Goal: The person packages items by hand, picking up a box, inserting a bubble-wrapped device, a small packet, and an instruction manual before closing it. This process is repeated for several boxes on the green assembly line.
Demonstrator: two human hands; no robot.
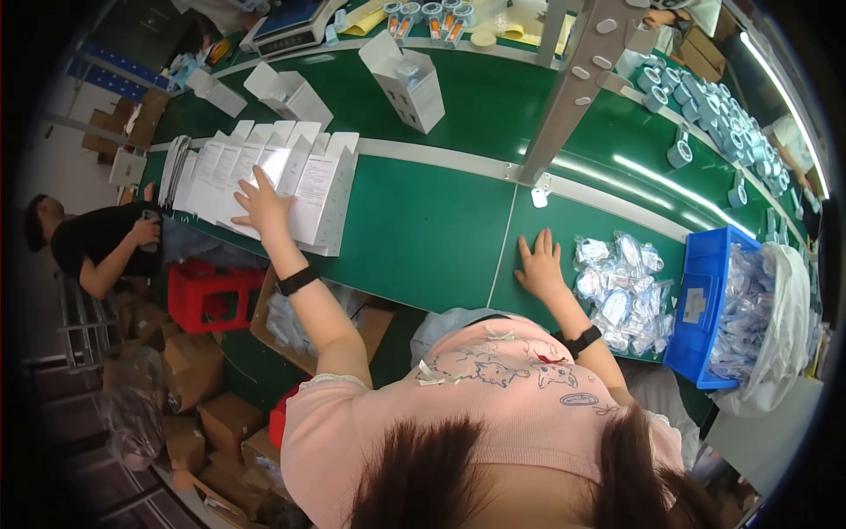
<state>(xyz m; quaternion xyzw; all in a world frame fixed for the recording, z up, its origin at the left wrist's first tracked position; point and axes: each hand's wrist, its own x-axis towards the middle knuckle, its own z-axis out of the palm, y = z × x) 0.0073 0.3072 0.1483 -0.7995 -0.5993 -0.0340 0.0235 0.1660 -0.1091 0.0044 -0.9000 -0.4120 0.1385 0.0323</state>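
Observation:
My left hand (pixel 264 208) lies with spread fingers against a row of white cartons (pixel 304 201) standing side by side at the left of the green table. Their top flaps stick up, and printed text covers the nearest faces. Flat on the green tabletop (pixel 432 220), at the right of the middle, rests my right hand (pixel 542 264), its fingers stretched out and nothing in them. Just to its right is a heap of clear bags (pixel 617 291) with light blue and white parts inside.
Beyond the bags stands a blue bin (pixel 701 309) full of bagged parts. Three white cartons, one an open box (pixel 410 88), are on the far strip. A metal post (pixel 582 88) rises beyond the table. Pale blue round parts (pixel 731 123) crowd the far right. A person (pixel 106 238) is at left.

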